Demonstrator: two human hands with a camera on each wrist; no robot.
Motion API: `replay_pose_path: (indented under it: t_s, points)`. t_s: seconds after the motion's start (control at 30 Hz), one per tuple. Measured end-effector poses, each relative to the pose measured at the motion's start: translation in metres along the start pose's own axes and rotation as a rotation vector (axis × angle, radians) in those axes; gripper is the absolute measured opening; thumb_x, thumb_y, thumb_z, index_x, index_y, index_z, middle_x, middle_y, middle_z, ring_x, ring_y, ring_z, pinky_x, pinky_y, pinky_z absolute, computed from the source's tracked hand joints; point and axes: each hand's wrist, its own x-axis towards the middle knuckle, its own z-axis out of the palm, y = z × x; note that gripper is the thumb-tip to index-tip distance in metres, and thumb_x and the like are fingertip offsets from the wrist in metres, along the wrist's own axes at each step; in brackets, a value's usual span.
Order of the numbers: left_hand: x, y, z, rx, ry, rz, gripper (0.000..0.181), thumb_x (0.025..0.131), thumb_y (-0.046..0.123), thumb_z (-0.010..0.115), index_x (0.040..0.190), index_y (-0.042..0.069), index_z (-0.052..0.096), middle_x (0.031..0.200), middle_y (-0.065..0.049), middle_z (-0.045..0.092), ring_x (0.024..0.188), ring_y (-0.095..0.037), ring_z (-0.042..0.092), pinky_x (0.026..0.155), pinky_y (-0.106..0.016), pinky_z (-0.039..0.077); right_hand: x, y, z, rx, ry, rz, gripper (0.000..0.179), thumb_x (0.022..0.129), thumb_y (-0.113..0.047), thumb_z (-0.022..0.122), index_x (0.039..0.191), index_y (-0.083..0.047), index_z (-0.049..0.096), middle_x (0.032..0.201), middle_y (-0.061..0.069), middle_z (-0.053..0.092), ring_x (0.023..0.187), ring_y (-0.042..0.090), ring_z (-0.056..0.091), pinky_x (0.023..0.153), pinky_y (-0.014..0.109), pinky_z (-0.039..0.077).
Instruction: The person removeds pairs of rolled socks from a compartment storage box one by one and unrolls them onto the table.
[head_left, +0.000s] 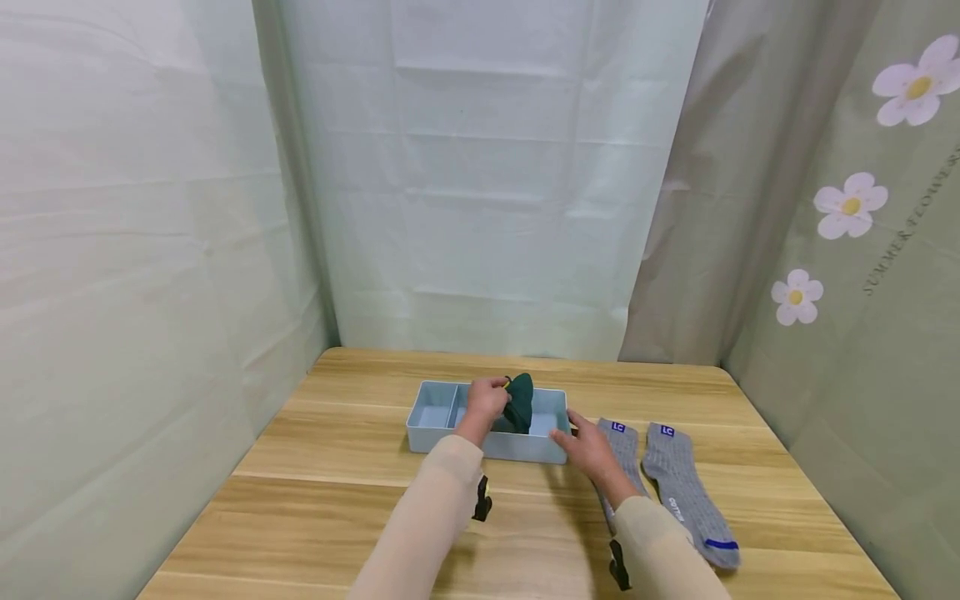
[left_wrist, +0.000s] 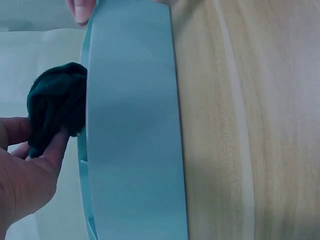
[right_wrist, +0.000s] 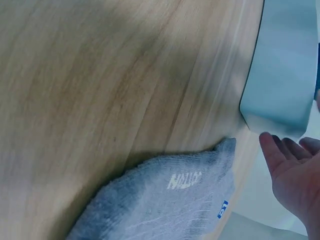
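Note:
A bundled dark green sock (head_left: 519, 403) with a small yellow mark stands up from the wider compartment of a pale blue divided box (head_left: 431, 435). My left hand (head_left: 486, 402) pinches the sock between thumb and fingers from its left side, as the left wrist view shows with the sock (left_wrist: 59, 100) above the box's rim. At the box's right end, my right hand (head_left: 588, 450) holds the corner, with the thumb at the rim and the fingers against the outer end wall. The right wrist view shows those fingertips (right_wrist: 270, 145) at the end wall.
Two grey socks (head_left: 690, 487) with blue labels lie flat on the wooden table (head_left: 315, 467) to the right of the box, one partly under the right forearm. Pale curtains (head_left: 480, 208) hang behind and at both sides of the table.

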Motion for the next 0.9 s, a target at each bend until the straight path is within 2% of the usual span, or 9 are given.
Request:
replay_pose_path:
  t_s: [0.13, 0.27, 0.43, 0.57, 0.63, 0.73, 0.9]
  points:
    - [0.001, 0.005, -0.004, -0.088, -0.070, -0.020, 0.039, 0.089, -0.008, 0.058, 0.128, -0.003, 0.065, 0.132, -0.025, 0.058, 0.116, -0.037, 0.059, 0.088, -0.040, 0.054, 0.004, -0.003, -0.003, -0.097, 0.056, -0.090, 0.064, 0.099, -0.021, 0.063, 0.152, 0.000, 0.035, 0.149, 0.027, 0.041, 0.133, 0.045, 0.043, 0.105, 0.058, 0.039]
    - [0.002, 0.009, -0.008, -0.158, -0.180, -0.029, 0.040, 0.091, -0.007, 0.058, 0.130, -0.004, 0.062, 0.134, -0.027, 0.055, 0.116, -0.038, 0.060, 0.086, -0.039, 0.056, 0.010, -0.008, -0.012, -0.263, 0.130, -0.260, 0.068, 0.093, -0.015, 0.071, 0.151, -0.002, 0.038, 0.151, 0.025, 0.038, 0.135, 0.044, 0.040, 0.107, 0.058, 0.035]
    - [0.002, 0.010, -0.011, -0.206, -0.352, -0.032, 0.040, 0.090, -0.007, 0.057, 0.130, -0.006, 0.062, 0.134, -0.026, 0.056, 0.112, -0.035, 0.062, 0.086, -0.040, 0.056, 0.012, -0.015, -0.023, -0.478, 0.187, -0.477, 0.075, 0.085, -0.017, 0.080, 0.150, -0.008, 0.043, 0.156, 0.021, 0.032, 0.133, 0.045, 0.042, 0.099, 0.060, 0.043]
    - [0.003, 0.007, -0.013, -0.212, -0.483, -0.047, 0.040, 0.092, -0.005, 0.055, 0.131, -0.004, 0.062, 0.135, -0.023, 0.057, 0.110, -0.032, 0.063, 0.089, -0.042, 0.054, 0.013, -0.016, -0.026, -0.579, 0.210, -0.674, 0.068, 0.079, -0.017, 0.085, 0.141, -0.009, 0.056, 0.152, 0.018, 0.041, 0.131, 0.041, 0.047, 0.101, 0.058, 0.043]
    - [0.002, 0.005, -0.014, -0.202, -0.536, -0.055, 0.039, 0.094, -0.003, 0.053, 0.131, -0.002, 0.062, 0.136, -0.021, 0.056, 0.111, -0.032, 0.064, 0.091, -0.044, 0.053, 0.013, -0.017, -0.026, -0.614, 0.203, -0.748, 0.064, 0.077, -0.019, 0.086, 0.136, -0.009, 0.062, 0.148, 0.017, 0.047, 0.129, 0.039, 0.049, 0.102, 0.057, 0.042]
    - [0.002, 0.002, -0.017, -0.200, -0.593, -0.071, 0.038, 0.096, 0.000, 0.051, 0.132, 0.000, 0.062, 0.138, -0.020, 0.054, 0.112, -0.032, 0.063, 0.094, -0.046, 0.052, 0.010, -0.018, -0.026, -0.657, 0.164, -0.796, 0.064, 0.075, -0.022, 0.088, 0.133, -0.009, 0.064, 0.141, 0.014, 0.056, 0.127, 0.035, 0.053, 0.102, 0.055, 0.043]
    - [0.000, -0.001, -0.021, -0.209, -0.640, -0.088, 0.039, 0.096, 0.001, 0.048, 0.132, -0.001, 0.061, 0.136, -0.020, 0.056, 0.107, -0.030, 0.065, 0.092, -0.043, 0.053, 0.008, -0.020, -0.025, -0.701, 0.108, -0.791, 0.061, 0.076, -0.024, 0.087, 0.131, -0.008, 0.064, 0.128, 0.009, 0.065, 0.120, 0.030, 0.059, 0.102, 0.049, 0.045]
